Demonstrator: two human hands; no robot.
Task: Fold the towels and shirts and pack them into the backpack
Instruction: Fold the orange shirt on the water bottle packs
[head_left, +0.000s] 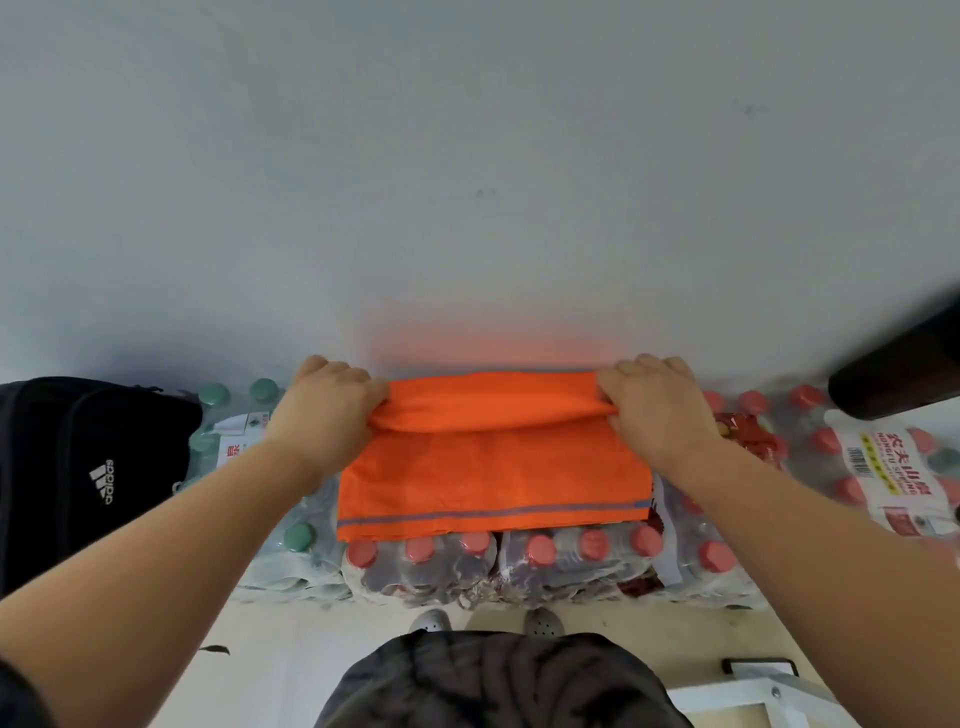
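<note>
The left hand (327, 402) and right hand (652, 402) each pinch the orange cloth (493, 467); the uneven bottle packs (519, 564) beneath may skew its fold.

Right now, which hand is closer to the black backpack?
Left. The left hand grips the orange cloth at the end toward the backpack; the right hand grips the opposite end, farther away.

Both forearms extended forward, converging toward mid-frame. Left hand (332, 410) and right hand (655, 410) level, knuckles up, each pinching the orange cloth (493, 467).
</note>
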